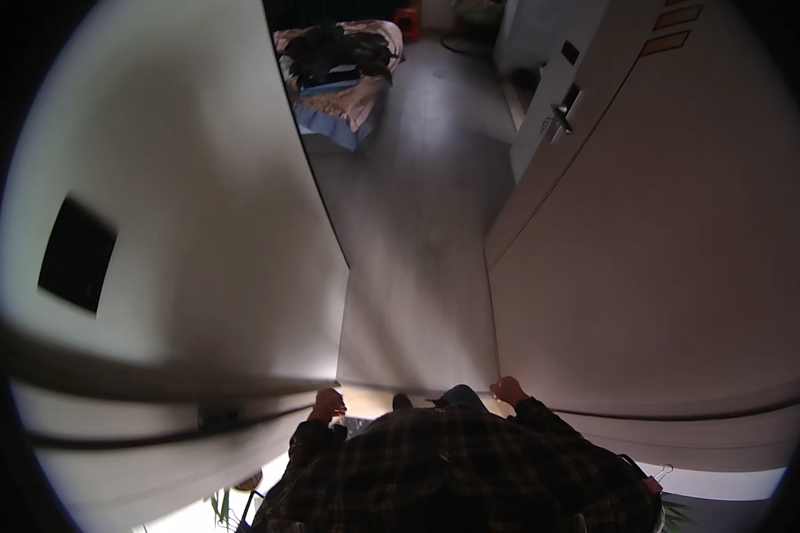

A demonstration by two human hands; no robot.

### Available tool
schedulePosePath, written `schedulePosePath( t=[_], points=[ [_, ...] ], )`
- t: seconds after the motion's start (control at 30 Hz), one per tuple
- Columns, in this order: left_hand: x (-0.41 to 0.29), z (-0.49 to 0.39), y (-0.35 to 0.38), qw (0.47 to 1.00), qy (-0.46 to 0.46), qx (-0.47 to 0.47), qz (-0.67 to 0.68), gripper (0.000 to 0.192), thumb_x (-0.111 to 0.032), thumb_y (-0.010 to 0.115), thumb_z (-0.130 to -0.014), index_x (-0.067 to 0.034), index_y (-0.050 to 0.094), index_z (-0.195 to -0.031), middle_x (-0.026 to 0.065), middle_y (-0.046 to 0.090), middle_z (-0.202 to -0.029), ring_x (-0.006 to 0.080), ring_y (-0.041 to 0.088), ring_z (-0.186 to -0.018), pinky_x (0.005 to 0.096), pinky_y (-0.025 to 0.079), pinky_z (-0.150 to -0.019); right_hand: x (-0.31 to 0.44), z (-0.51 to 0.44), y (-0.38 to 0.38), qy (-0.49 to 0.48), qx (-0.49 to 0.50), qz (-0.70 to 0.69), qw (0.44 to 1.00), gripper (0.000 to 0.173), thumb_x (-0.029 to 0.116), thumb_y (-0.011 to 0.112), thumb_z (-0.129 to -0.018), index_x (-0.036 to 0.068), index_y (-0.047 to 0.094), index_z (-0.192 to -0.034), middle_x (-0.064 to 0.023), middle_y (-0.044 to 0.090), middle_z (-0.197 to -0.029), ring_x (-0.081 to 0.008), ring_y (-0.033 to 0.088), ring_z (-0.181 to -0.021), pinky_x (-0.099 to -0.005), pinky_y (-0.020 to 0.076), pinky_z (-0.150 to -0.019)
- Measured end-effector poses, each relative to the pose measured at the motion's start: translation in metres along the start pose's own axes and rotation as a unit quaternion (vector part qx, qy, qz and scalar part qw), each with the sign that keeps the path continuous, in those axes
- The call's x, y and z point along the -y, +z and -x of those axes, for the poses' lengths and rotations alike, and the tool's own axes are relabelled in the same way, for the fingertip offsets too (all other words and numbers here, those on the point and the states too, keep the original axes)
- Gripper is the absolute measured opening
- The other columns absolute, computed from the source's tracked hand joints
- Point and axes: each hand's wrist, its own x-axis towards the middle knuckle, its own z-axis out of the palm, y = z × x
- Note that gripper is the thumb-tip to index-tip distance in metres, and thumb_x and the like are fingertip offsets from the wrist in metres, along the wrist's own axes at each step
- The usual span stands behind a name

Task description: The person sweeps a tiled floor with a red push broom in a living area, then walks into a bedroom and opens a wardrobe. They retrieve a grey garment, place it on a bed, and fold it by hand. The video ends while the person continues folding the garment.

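Observation:
My left hand (329, 404) hangs low beside the end of the white wall (240, 293) on the left, its fingers bent. Nothing shows in it, but it is too small and dark to tell how far its fingers are closed. On the other side, my right hand (509, 390) is curled near the foot of the right-hand wall (647, 246), with nothing visible in it. Both arms are in dark plaid sleeves. Between the walls, a grey floor (417, 286) runs ahead from my feet.
A bed (347, 106) with rumpled bedding and dark clothes stands ahead on the left. A red stool (407, 24) is behind it. On the right is a white door with a lever handle (561, 120) and keys. A dark panel (78, 254) is on the left wall.

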Motion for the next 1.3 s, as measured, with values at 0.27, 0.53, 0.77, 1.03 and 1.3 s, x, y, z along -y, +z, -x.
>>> schedulePosePath(
  t=[0.27, 0.53, 0.77, 1.03, 1.3],
  points=[
    [-0.122, -0.118, 0.064, 0.989, 0.040, -0.022, -0.140, 0.009, -0.004, 0.065, -0.069, -0.001, 0.057, -0.070, 0.0121, 0.055, -0.059, 0.0243, 0.059, -0.048, 0.0341, 0.052, -0.046, -0.022, -0.079, -0.069, 0.150, 0.114, -0.104, 0.977, 0.037, 0.026, 0.046, -0.077, 0.009, 0.054, -0.044, -0.0074, 0.054, -0.044, -0.0260, 0.054, -0.043, -0.0400, 0.0454, -0.049],
    [-0.220, -0.191, 0.025, 0.641, 0.187, 0.004, -0.744, 0.006, -0.016, 0.062, -0.057, -0.011, 0.060, -0.057, 0.0097, 0.056, -0.059, 0.0299, 0.056, -0.057, 0.0409, 0.044, -0.053, -0.126, -0.335, -0.145, -0.033, 0.058, 0.105, 0.992, 0.034, 0.025, 0.050, -0.076, -0.002, 0.053, -0.056, -0.0213, 0.055, -0.062, -0.0373, 0.052, -0.062, -0.0530, 0.0402, -0.062],
    [-0.297, -0.232, 0.060, 0.971, -0.034, -0.168, -0.169, 0.010, -0.010, 0.057, -0.065, -0.010, 0.053, -0.056, 0.0079, 0.049, -0.054, 0.0246, 0.048, -0.048, 0.0386, 0.038, -0.045, -0.040, -0.563, -0.269, -0.077, -0.058, -0.042, 0.994, 0.021, 0.020, 0.054, -0.081, 0.001, 0.057, -0.075, -0.0184, 0.056, -0.076, -0.0387, 0.053, -0.075, -0.0494, 0.0433, -0.070],
    [-0.415, -0.297, 0.085, 0.971, -0.087, -0.220, 0.034, 0.021, -0.003, 0.051, -0.074, -0.008, 0.045, -0.055, 0.0059, 0.041, -0.049, 0.0185, 0.039, -0.038, 0.0359, 0.030, -0.036, 0.043, -0.703, -0.315, -0.169, 0.070, -0.035, 0.983, 0.026, 0.024, 0.052, -0.085, 0.000, 0.060, -0.080, -0.0197, 0.058, -0.081, -0.0373, 0.055, -0.078, -0.0485, 0.0439, -0.071],
    [-0.518, -0.381, 0.061, 0.986, 0.068, -0.147, -0.034, 0.017, -0.003, 0.055, -0.068, -0.005, 0.046, -0.053, 0.0084, 0.043, -0.048, 0.0235, 0.055, -0.043, 0.0435, 0.047, -0.040, -0.041, -0.801, -0.360, -0.255, 0.179, 0.237, 0.920, 0.039, 0.032, 0.047, -0.085, 0.000, 0.059, -0.067, -0.0200, 0.060, -0.073, -0.0374, 0.056, -0.071, -0.0506, 0.0444, -0.067]
  ],
)
